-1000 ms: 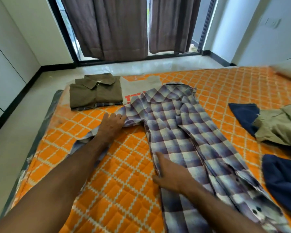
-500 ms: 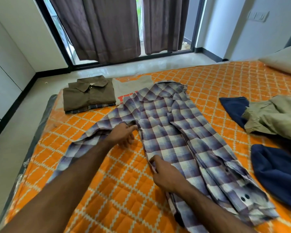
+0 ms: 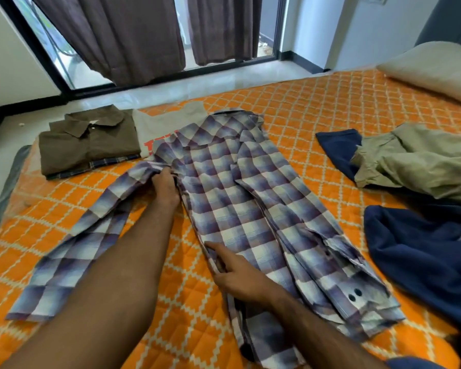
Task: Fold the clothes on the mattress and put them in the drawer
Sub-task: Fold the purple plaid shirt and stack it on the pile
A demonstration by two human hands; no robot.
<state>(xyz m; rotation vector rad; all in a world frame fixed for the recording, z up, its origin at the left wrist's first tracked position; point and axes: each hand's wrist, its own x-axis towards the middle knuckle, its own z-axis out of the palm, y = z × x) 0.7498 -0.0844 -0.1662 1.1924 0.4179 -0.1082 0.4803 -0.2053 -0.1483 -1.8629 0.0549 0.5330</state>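
A purple and white checked shirt (image 3: 240, 203) lies lengthwise on the orange quilted mattress (image 3: 317, 113), its right side folded in and its left sleeve (image 3: 72, 243) stretched out toward the near left. My left hand (image 3: 165, 187) grips the cloth where that sleeve meets the shoulder. My right hand (image 3: 237, 272) rests on the shirt's left edge lower down, forefinger straight along the fold. A folded brown shirt (image 3: 88, 142) sits on a folded checked one at the far left corner, with a folded grey tee (image 3: 168, 126) beside it.
Unfolded clothes lie on the right: a khaki garment (image 3: 421, 161) over a dark blue one (image 3: 426, 257). A pillow (image 3: 437, 67) is at the far right. Beyond the mattress are bare floor, brown curtains (image 3: 144, 35) and a glass door. No drawer is in view.
My left hand has moved up the sleeve toward the shoulder and now grips the cloth there. My right hand has stayed on the shirt's left edge. The view has shifted closer.
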